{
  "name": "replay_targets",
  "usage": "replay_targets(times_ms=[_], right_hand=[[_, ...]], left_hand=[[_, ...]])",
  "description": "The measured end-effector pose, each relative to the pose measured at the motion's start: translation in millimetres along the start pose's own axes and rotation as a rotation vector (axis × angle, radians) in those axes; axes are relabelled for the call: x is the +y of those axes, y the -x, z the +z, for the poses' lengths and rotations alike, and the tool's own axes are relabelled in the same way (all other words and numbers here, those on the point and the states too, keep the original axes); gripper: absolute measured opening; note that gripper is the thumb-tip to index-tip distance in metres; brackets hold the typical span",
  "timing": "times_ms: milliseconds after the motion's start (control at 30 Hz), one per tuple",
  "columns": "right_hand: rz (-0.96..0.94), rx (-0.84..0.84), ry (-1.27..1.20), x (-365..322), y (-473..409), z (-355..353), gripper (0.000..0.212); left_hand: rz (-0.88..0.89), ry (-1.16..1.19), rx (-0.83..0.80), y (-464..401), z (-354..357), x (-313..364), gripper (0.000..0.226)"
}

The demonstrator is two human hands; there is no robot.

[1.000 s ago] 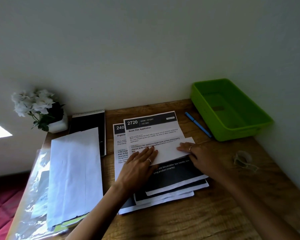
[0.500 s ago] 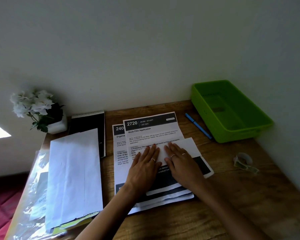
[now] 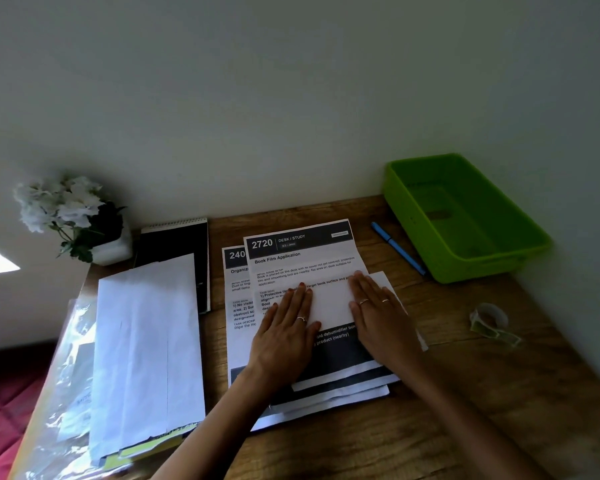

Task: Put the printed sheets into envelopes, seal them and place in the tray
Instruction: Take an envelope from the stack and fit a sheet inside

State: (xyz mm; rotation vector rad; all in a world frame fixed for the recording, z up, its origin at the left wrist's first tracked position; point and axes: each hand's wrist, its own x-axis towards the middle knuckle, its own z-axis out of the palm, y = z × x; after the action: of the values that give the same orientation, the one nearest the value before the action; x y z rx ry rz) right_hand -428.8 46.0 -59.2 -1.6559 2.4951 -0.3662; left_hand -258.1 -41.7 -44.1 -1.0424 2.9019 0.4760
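A stack of printed sheets [image 3: 302, 258] lies in the middle of the wooden desk. The top sheet [image 3: 329, 299] is folded up over itself, its white back showing. My left hand [image 3: 286, 327] lies flat on the fold's left part, fingers straight. On the fold's right part my right hand [image 3: 378, 313] presses flat. A pile of white envelopes [image 3: 146, 341] lies to the left. The green tray [image 3: 499, 258] stands at the back right with nothing in it.
A blue pen [image 3: 397, 247] lies between the sheets and the tray. A tape roll [image 3: 490, 322] sits at the right. A black spiral notebook [image 3: 174, 244] and a white flower pot [image 3: 73, 220] stand at the back left. Clear plastic sleeves [image 3: 59, 393] lie under the envelopes.
My right hand slid from the fold's middle out to its right side, flattening the crease. My left hand stayed pressed on the left part.
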Motion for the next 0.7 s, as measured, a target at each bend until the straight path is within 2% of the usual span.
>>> replay_targets(times_ms=[167, 300, 467, 567, 700], right_hand=[[0.097, -0.007, -0.046, 13.3, -0.7, -8.7, 0.072], [0.119, -0.112, -0.030, 11.3, -5.6, -23.8, 0.055], [0.241, -0.276, -0.027, 3.5, -21.4, -49.1, 0.071], [0.240, -0.298, -0.027, -4.3, -29.8, -62.4, 0.075], [0.236, -0.410, -0.042, -5.1, -35.5, -73.6, 0.087]], left_hand=[[-0.015, 0.000, -0.069, -4.0, -6.6, 0.3, 0.059], [-0.030, -0.064, -0.112, -8.6, -19.6, 2.8, 0.064], [0.017, -0.086, -0.060, -9.9, -27.0, 3.6, 0.065], [0.028, -0.035, -0.053, -15.5, -30.0, 2.1, 0.070], [0.041, -0.017, -0.040, -23.1, -37.3, 3.5, 0.079]])
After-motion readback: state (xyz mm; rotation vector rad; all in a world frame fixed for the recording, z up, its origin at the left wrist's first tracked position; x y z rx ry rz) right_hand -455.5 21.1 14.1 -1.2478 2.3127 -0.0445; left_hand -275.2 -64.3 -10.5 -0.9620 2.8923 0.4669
